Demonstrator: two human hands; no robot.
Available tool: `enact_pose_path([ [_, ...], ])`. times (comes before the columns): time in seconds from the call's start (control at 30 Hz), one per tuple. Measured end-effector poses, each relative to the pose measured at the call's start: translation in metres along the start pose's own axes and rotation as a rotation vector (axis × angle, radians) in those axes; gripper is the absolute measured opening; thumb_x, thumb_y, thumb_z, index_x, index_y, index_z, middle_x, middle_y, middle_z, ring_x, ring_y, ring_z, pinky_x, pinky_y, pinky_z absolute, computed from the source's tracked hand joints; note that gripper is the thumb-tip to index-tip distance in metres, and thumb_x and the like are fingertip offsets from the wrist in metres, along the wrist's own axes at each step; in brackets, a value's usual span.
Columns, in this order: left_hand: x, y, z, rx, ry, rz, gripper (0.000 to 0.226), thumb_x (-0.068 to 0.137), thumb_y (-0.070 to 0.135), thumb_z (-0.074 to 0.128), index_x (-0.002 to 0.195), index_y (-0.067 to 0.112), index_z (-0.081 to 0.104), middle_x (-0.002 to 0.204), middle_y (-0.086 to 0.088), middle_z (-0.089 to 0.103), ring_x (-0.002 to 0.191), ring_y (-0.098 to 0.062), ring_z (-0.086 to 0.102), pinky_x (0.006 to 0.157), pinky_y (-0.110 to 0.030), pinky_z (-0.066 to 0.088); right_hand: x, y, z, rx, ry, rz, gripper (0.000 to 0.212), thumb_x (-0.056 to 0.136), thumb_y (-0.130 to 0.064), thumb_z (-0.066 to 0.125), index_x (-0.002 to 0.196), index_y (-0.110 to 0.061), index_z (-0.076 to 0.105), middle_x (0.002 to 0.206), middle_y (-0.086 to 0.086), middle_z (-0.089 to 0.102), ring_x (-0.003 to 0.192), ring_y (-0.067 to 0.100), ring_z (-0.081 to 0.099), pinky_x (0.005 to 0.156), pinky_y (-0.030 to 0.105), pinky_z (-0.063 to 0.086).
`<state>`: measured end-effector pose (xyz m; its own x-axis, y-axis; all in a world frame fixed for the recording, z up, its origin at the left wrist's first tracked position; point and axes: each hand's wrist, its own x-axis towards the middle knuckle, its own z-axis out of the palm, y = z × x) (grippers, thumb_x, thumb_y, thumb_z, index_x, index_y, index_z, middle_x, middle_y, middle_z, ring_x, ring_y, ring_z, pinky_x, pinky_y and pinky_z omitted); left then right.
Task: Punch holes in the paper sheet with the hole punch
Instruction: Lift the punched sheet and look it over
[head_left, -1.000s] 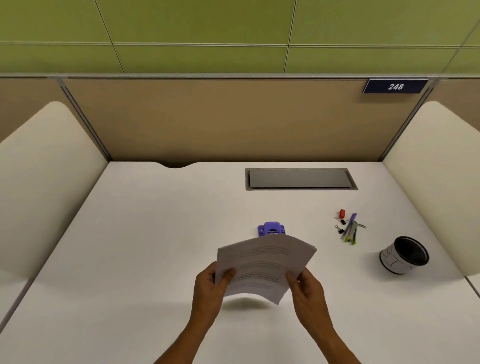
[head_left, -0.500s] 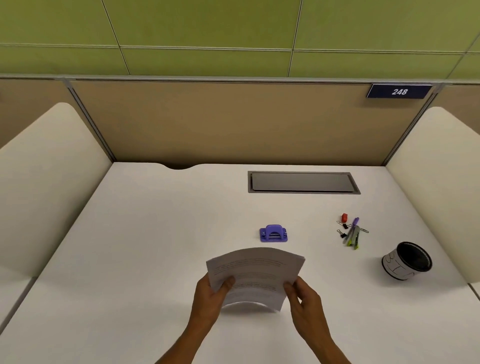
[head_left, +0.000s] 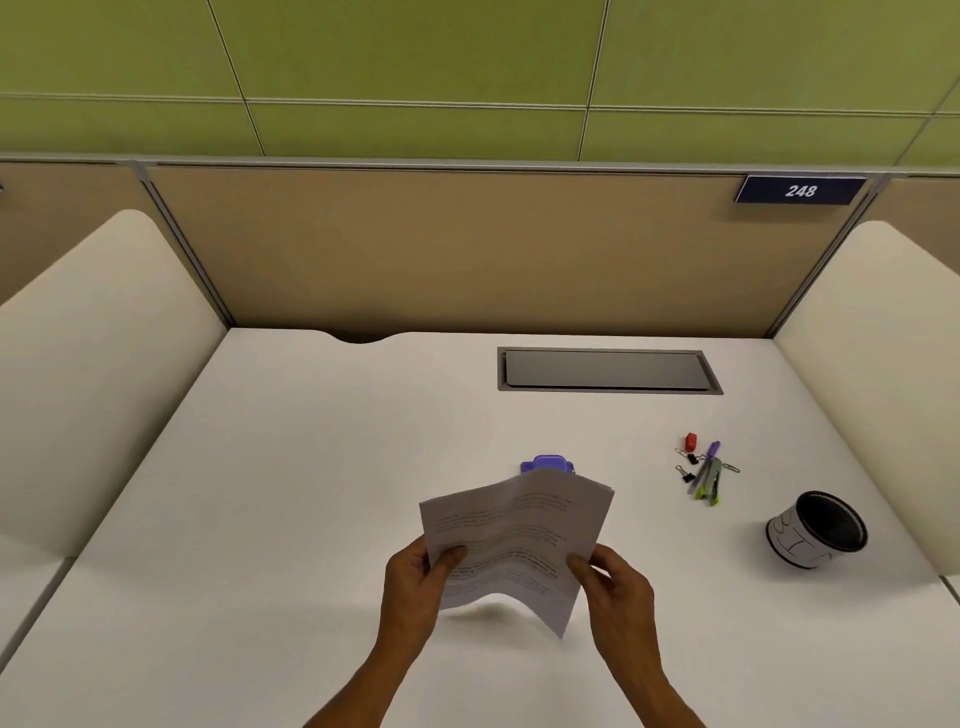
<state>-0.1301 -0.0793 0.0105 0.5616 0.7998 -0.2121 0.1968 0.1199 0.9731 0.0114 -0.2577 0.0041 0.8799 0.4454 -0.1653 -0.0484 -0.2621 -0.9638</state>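
Note:
A printed paper sheet (head_left: 514, 540) is held in the air above the white desk (head_left: 291, 499), bent and wavy. My left hand (head_left: 415, 587) grips its left edge with the thumb on top. At the sheet's right edge, my right hand (head_left: 618, 592) pinches it. The purple hole punch (head_left: 548, 463) stands on the desk just beyond the sheet. The sheet's far edge hides the punch's near side.
To the right lie pens (head_left: 707, 475), black binder clips (head_left: 687, 465) and a small red item (head_left: 690, 442). A black mesh cup (head_left: 815, 530) lies tipped at the far right. A grey cable hatch (head_left: 608, 370) sits at the back. Cream side panels flank the desk.
The sheet dropped toward me half a second ago, then rose and moved forward again. Its far edge now covers the near side of the hole punch.

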Motion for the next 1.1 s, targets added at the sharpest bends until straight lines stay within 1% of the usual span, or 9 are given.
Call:
enact_pose_path([
  [0.13, 0.001, -0.003, 0.002, -0.007, 0.014, -0.002, 0.022, 0.087, 0.011, 0.072, 0.108, 0.016, 0.072, 0.096, 0.004, 0.078, 0.092, -0.015, 0.071, 0.075, -0.021, 0.057, 0.0, -0.001, 0.002, 0.03, 0.005, 0.021, 0.016, 0.095, -0.012, 0.064, 0.1, -0.023, 0.076, 0.095, -0.012, 0.078, 0.089, 0.012, 0.072, 0.072, 0.02, 0.054],
  [0.33, 0.002, 0.0, 0.0, -0.011, 0.065, -0.002, 0.019, 0.081, 0.006, 0.077, 0.099, 0.013, 0.073, 0.085, 0.004, 0.077, 0.082, -0.014, 0.07, 0.067, -0.013, 0.053, 0.001, -0.003, 0.0, 0.1, 0.057, 0.032, 0.011, 0.089, -0.008, 0.071, 0.09, -0.017, 0.077, 0.09, -0.007, 0.079, 0.086, 0.012, 0.072, 0.079, 0.027, 0.052],
  [0.5, 0.003, 0.0, 0.0, 0.008, 0.049, -0.014, 0.014, 0.087, 0.013, 0.071, 0.097, 0.023, 0.074, 0.086, 0.01, 0.078, 0.082, -0.02, 0.072, 0.067, -0.024, 0.059, 0.0, -0.002, 0.0, 0.071, 0.048, -0.024, 0.016, 0.094, -0.011, 0.065, 0.101, -0.021, 0.076, 0.098, -0.012, 0.077, 0.091, 0.009, 0.071, 0.078, 0.019, 0.056],
  [0.57, 0.003, 0.0, 0.001, 0.003, 0.04, -0.015, 0.013, 0.09, 0.016, 0.068, 0.099, 0.022, 0.074, 0.088, 0.008, 0.078, 0.082, -0.021, 0.072, 0.068, -0.027, 0.06, 0.0, -0.002, 0.001, 0.077, 0.046, -0.026, 0.017, 0.094, -0.01, 0.065, 0.101, -0.022, 0.076, 0.099, -0.013, 0.077, 0.092, 0.01, 0.071, 0.079, 0.022, 0.055],
  [0.73, 0.002, 0.006, 0.004, -0.009, 0.083, -0.013, 0.01, 0.088, 0.019, 0.069, 0.096, 0.014, 0.072, 0.084, -0.001, 0.076, 0.081, -0.023, 0.072, 0.059, -0.022, 0.057, 0.004, -0.002, 0.002, 0.123, 0.065, 0.003, 0.01, 0.086, -0.011, 0.075, 0.092, -0.019, 0.077, 0.094, -0.005, 0.078, 0.093, 0.018, 0.072, 0.083, 0.033, 0.056],
  [0.8, 0.003, 0.01, 0.004, -0.033, 0.088, -0.011, 0.013, 0.087, 0.02, 0.07, 0.098, 0.012, 0.072, 0.086, -0.002, 0.076, 0.082, -0.022, 0.071, 0.061, -0.022, 0.057, 0.006, -0.004, 0.0, 0.133, 0.067, -0.003, 0.011, 0.084, -0.01, 0.076, 0.092, -0.018, 0.077, 0.094, -0.004, 0.078, 0.094, 0.017, 0.072, 0.085, 0.034, 0.055],
  [0.9, 0.004, 0.015, 0.006, -0.067, 0.072, -0.011, 0.017, 0.087, 0.02, 0.071, 0.102, 0.013, 0.072, 0.09, -0.001, 0.076, 0.084, -0.018, 0.072, 0.064, -0.022, 0.058, 0.007, -0.006, 0.0, 0.148, 0.036, -0.008, 0.012, 0.087, -0.008, 0.073, 0.094, -0.017, 0.076, 0.095, -0.004, 0.078, 0.093, 0.016, 0.072, 0.083, 0.03, 0.055],
  [1.03, 0.004, 0.014, 0.011, -0.09, 0.038, -0.013, 0.019, 0.086, 0.016, 0.072, 0.105, 0.018, 0.069, 0.094, 0.004, 0.076, 0.086, -0.012, 0.072, 0.066, -0.018, 0.056, 0.003, -0.001, 0.002, 0.145, 0.014, -0.031, 0.016, 0.094, -0.005, 0.064, 0.102, -0.017, 0.073, 0.098, -0.007, 0.078, 0.091, 0.012, 0.073, 0.074, 0.018, 0.055],
  [1.1, 0.005, 0.007, 0.015, -0.05, -0.014, -0.032, 0.025, 0.087, 0.016, 0.071, 0.111, 0.017, 0.067, 0.1, 0.002, 0.075, 0.091, -0.015, 0.071, 0.068, -0.018, 0.057, 0.001, 0.006, 0.004, 0.112, -0.003, -0.014, 0.019, 0.097, -0.007, 0.06, 0.107, -0.019, 0.07, 0.1, -0.008, 0.077, 0.093, 0.011, 0.072, 0.075, 0.019, 0.056],
])
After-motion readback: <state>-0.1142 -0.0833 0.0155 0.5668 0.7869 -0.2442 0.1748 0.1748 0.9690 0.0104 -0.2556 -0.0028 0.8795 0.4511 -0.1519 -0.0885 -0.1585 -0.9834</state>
